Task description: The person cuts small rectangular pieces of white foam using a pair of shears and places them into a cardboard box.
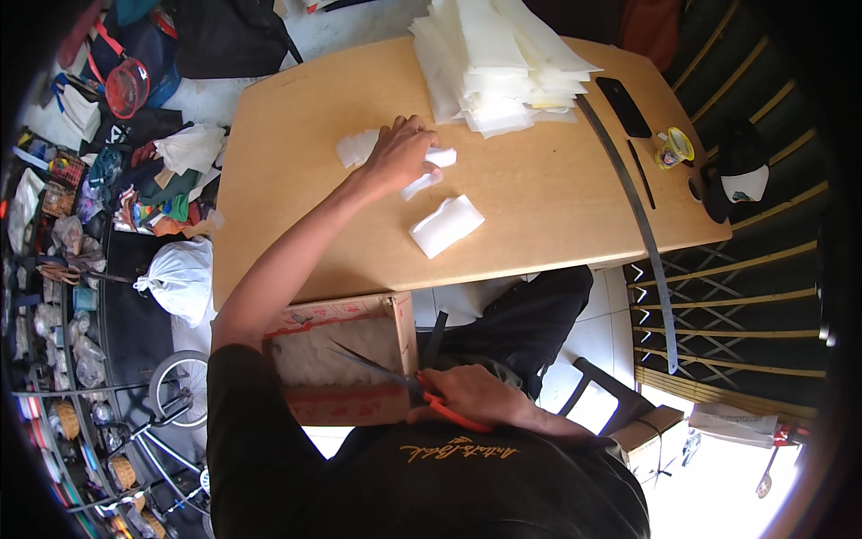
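My left hand (409, 154) reaches across the wooden table (314, 225), its fingers curled and closed on a small white piece of sheet material (440, 157). Beside it lie a translucent white scrap (357, 147) and another small white piece (419, 186) just under the hand. Closer to me on the table rests a folded white rectangle (447, 226). Low in front of my body, my right hand (476, 395) grips a pair of scissors (386, 370) by the orange handles. Their dark blades point left, above an open cardboard box (404, 346); my left fingertips are partly hidden.
A tall stack of translucent white sheets (494, 63) sits at the table's far side. To the right are a long metal ruler (642, 211), a phone (623, 106), a dark thin stick (641, 173) and a yellow cup (673, 149). Shelves of goods (67, 296) line the left.
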Available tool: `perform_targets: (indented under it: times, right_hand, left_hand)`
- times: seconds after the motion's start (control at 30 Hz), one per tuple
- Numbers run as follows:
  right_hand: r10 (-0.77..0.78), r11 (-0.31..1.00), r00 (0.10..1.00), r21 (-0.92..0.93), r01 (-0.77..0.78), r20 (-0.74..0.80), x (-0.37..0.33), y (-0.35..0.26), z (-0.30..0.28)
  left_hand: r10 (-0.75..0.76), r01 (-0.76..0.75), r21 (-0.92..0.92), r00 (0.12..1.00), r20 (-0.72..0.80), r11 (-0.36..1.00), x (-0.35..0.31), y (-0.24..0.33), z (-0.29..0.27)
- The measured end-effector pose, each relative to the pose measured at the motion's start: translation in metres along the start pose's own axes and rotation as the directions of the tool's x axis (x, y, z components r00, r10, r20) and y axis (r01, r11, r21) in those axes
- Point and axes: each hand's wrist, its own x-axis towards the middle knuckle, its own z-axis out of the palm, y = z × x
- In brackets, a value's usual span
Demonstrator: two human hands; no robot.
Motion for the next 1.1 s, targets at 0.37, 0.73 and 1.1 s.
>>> perform_targets:
  times: [0.37, 0.73, 1.1]
  right_hand:
    - [-0.039, 0.999, 0.998, 0.018, 0.04, -0.048, -0.002, 0.006, 0.006]
    - [-0.066, 0.998, 0.99, -0.008, 0.066, -0.123, -0.002, 0.013, 0.012]
    - [-0.056, 0.998, 0.993, 0.022, 0.059, -0.1, -0.001, 0.017, 0.018]
  left_hand:
    - [0.078, -0.089, -0.106, 0.992, -0.104, 0.99, 0.0, 0.01, -0.002]
    - [0.137, -0.136, 0.011, 0.985, -0.103, 0.991, -0.004, 0.019, 0.012]
    - [0.118, -0.144, -0.112, 0.971, -0.21, 0.983, -0.003, 0.014, 0.019]
